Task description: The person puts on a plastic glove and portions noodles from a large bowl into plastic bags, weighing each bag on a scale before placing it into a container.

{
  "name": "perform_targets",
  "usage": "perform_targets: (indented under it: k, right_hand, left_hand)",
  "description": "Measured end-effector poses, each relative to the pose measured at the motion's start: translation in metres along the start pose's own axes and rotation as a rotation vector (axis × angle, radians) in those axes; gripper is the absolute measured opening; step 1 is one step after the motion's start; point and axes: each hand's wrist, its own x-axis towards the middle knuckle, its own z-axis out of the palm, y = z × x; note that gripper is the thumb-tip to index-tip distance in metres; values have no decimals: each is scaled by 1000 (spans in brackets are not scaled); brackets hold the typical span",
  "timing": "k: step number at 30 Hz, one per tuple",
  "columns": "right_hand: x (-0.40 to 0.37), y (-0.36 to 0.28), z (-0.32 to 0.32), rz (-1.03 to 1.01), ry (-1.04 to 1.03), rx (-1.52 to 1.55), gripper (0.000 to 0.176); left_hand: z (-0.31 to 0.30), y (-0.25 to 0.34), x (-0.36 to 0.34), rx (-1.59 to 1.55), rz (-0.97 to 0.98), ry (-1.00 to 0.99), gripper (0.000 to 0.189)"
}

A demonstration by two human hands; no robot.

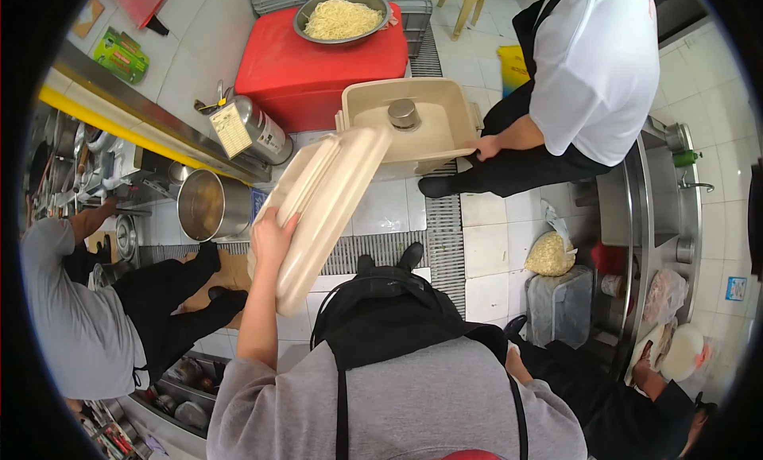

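My left hand (273, 239) grips the edge of a large beige lid (330, 213), which is tilted up on its side to the left of my body. The lid's upper end is at the near left corner of a beige bin (449, 118). Inside the bin stands a small metal container (404, 113). A person in a white shirt (592, 62) has a hand (487, 147) at the bin's right near corner. My right hand is hidden; only part of that forearm shows beside my body.
A red box (318, 62) behind the bin bears a metal bowl of noodles (343, 20). A large pot (211, 205) and a person in grey (83, 301) are at left. A bag (550, 255) on a clear tub (560, 309), a sink (624, 201) and another person (628, 404) are at right.
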Motion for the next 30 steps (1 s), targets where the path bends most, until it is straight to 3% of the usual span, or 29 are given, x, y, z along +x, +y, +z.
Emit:
perform_targets:
  k: [4,11,17,24,26,27,29,30]
  right_hand:
    - [-23,-13,8,28,223,36,45]
    - [6,-9,42,85,69,24,37]
    - [30,-7,60,104,29,-14,32]
    - [2,-30,16,206,-88,145,37]
    - [12,-10,39,201,71,321,37]
    - [15,-2,46,206,116,357,33]
    - [25,18,67,239,148,395,26]
    - [31,28,82,261,154,417,23]
  left_hand:
    - [-2,25,28,-7,37,-23,45]
    - [6,9,35,-131,-80,12,37]
    - [1,-4,25,1,-33,64,42]
    - [-8,1,41,148,47,-7,45]
    - [6,-4,59,144,259,-25,43]
    - [10,-3,67,137,249,-25,43]
    - [21,1,83,138,450,-28,37]
    - [28,2,91,127,435,-33,37]
